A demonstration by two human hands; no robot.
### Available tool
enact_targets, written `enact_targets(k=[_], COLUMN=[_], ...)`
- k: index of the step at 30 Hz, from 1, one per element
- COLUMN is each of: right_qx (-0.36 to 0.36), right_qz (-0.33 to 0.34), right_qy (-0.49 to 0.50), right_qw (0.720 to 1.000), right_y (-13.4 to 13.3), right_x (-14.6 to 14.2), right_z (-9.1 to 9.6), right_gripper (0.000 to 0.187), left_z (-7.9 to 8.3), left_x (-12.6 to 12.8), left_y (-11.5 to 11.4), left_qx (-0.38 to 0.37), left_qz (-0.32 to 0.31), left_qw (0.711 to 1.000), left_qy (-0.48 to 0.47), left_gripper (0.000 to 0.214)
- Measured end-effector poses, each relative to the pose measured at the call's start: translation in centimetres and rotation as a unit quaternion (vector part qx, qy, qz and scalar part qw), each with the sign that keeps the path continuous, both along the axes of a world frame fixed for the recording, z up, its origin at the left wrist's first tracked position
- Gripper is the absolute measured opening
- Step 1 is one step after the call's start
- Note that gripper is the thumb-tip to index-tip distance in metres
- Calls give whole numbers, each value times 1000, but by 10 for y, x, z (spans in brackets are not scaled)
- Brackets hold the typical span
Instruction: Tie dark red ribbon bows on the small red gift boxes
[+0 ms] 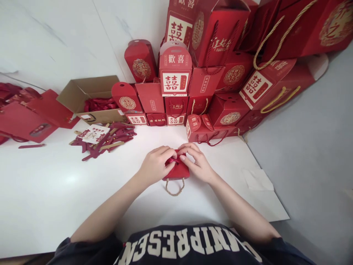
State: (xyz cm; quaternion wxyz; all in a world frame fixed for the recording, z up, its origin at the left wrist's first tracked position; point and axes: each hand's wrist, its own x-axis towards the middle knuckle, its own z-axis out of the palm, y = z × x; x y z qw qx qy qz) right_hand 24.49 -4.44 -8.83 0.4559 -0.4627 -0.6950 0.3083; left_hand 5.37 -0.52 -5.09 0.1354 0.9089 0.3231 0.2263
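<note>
A small red gift box [181, 172] stands on the white table in front of me, its gold rope handle [174, 193] hanging over the side nearest me. On its top lies a dark red ribbon [171, 160]. My left hand [157, 163] is closed, with the ribbon pinched between thumb and fingers. From the other side, my right hand [197, 162] rests over the box top, fingers bent and thumb near the ribbon. Whether the right fingertips grip part of the ribbon is hidden.
Stacked red gift boxes [176, 77] with rope handles fill the back and right. An open cardboard box [91, 88] holds red ribbon. Dark red strips [118, 136] lie piled before it, under a white card [94, 134]. Red bags [24, 117] are at left, white paper [257, 179] at right.
</note>
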Motion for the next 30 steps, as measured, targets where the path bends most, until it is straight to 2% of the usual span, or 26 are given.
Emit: enact_targets(k=[4, 8, 11, 15, 17, 19, 22, 24, 30], right_qx=[-77, -126, -138, -148, -150, -152, -152, -149, -144], right_qz=[32, 55, 36, 27, 30, 31, 31, 31, 37], right_qy=[40, 98, 116, 128, 130, 130, 130, 131, 119], right_qw=[996, 986, 983, 980, 980, 979, 979, 980, 982], right_y=[3, 4, 4, 5, 5, 5, 5, 5, 5], right_x=[-2, -2, -1, -1, -1, 0, 0, 0, 0], right_z=[-6, -8, -8, -6, -6, -6, -6, -7, -7], right_gripper=[17, 13, 10, 12, 13, 13, 13, 13, 15], left_z=[-13, -19, -15, -6, -3, -2, 0, 1, 3], left_x=[-6, -7, -10, -17, -20, -23, -23, -22, -21], left_y=[-2, -7, -6, 1, 4, 6, 5, 4, 1], left_qx=[35, 6, -15, -59, -75, -52, 26, 40, -90], left_qz=[-1, 50, 58, 4, -6, 0, 19, 30, 36], left_qw=[998, 996, 996, 997, 996, 997, 999, 998, 994], left_qy=[-45, -73, -62, -48, -53, -57, -40, -26, -52], left_gripper=[7, 11, 8, 3, 7, 12, 26, 29, 18])
